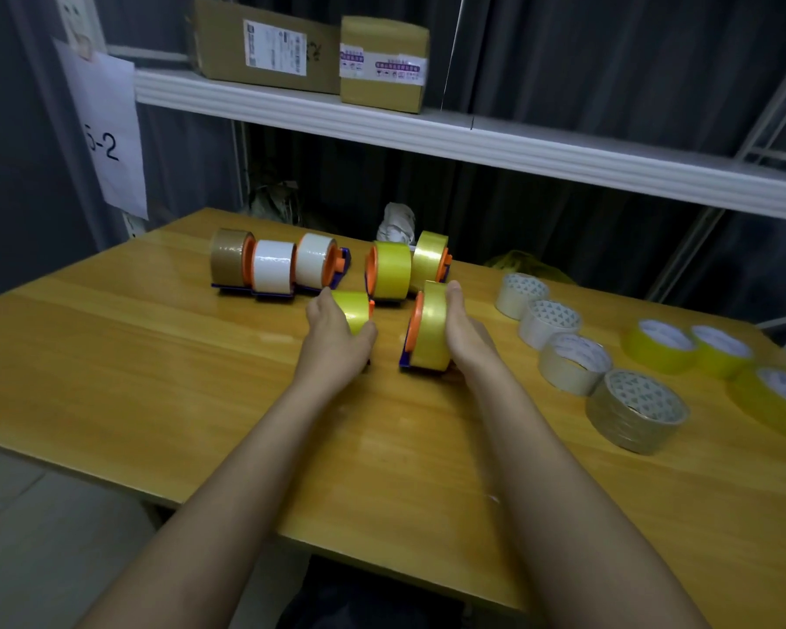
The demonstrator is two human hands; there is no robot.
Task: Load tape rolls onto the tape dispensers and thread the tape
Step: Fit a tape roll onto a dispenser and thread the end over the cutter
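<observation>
Now you've got 2 loaded yellow dispensers mid-tabletop: left hand (336, 331) fingers curled over the left dispenser (355, 311), right hand (461, 329) fingers lying straight along the side of the right dispenser (427, 329). Rolls look stiff, light, w/ glossy film that's prob slippery, so hold by the orange hub or purple base. Spare rolls (563, 351) sit near right.

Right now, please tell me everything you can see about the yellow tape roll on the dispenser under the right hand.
The glossy yellow tape roll stands on edge on the orange hub of a blue plastic dispenser, near the middle of the wooden table. Its orange side faces left. The right hand lies along its right side, fingertips reaching past its far edge. Whether the tape is threaded cannot be seen.
</observation>
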